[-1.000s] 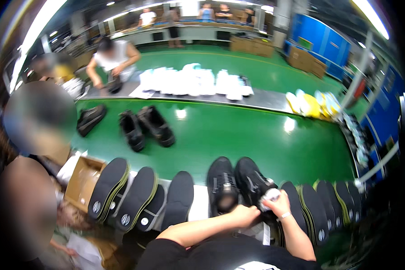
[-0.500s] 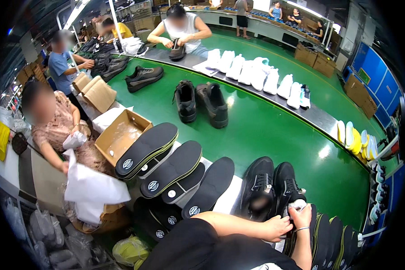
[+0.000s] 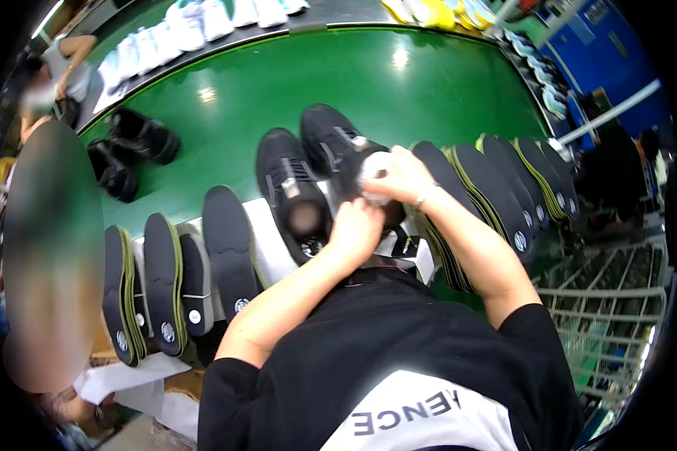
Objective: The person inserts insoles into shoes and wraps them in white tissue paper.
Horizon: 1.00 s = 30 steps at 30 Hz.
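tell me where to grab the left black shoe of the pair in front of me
Probably grip the black low-top shoe at its heel collar, coming from the near side: the heel and open mouth face the person, and the left hand sits right beside it; the toe points away over the green belt.

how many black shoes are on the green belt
4, maybe more hidden. Two black shoes, one and another, lie at the hands; the right hand touches one. Two more, and, lie far left.
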Available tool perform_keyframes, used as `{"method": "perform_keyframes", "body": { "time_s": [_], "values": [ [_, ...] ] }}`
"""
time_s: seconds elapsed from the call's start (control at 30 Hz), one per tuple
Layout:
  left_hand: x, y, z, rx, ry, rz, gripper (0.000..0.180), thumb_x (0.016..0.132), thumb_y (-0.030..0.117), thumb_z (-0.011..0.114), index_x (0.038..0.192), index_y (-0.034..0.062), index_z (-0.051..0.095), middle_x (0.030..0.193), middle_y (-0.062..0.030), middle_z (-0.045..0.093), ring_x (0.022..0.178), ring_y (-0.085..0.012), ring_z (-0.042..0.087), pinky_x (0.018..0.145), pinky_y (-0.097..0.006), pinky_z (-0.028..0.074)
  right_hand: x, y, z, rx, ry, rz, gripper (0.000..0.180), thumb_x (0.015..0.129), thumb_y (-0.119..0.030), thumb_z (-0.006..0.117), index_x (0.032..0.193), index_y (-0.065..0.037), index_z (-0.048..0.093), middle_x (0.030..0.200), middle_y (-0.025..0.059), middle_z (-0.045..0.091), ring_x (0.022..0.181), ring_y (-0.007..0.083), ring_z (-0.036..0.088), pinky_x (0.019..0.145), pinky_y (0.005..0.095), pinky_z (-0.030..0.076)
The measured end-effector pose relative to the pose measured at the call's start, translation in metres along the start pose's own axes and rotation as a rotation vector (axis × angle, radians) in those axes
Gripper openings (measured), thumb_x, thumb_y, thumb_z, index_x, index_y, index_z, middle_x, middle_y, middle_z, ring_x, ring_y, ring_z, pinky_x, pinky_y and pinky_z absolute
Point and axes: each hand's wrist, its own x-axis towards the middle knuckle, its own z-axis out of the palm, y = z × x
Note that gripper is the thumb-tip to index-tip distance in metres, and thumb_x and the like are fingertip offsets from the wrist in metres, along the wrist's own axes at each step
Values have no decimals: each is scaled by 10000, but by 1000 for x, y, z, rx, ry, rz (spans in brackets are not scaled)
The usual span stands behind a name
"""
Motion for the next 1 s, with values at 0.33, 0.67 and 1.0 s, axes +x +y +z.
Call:
{"method": "perform_keyframes", "body": {
  "time_s": [0.33, 0.67, 1.0],
  "values": [
    [8, 10, -2, -2, -232, -19, 194, 676, 243, 595, 764, 70, 601, 783, -55, 583, 768, -211, 545, 636, -336, 467, -59, 15, -63, 182, -188, 51, 414, 571, -267, 664, 800, 53, 535, 701, 125, 565, 640, 182, 560, 603, 286, 456],
    [26, -4, 4, -87, -213, -35, 163, 697, 236, 557, 780, 103, 601, 793, -30, 588, 823, -186, 527, 667, -340, 379, -60, -8, -55, -227, 142, -44, 559, 524, -363, 649, 749, 131, 517, 752, 258, 579, 672, 318, 607, 604, 354, 480],
    [30, -16, -4, -78, -202, 71, 322, 650, 310, 646, 854, 75, 562, 823, -48, 577, 826, -217, 523, 733, -347, 383, 11, 1, -123, 112, -397, 164, 474, 653, -464, 591, 776, -7, 571, 579, 15, 454, 414, 80, 418, 344, 228, 356]
  ]
}}
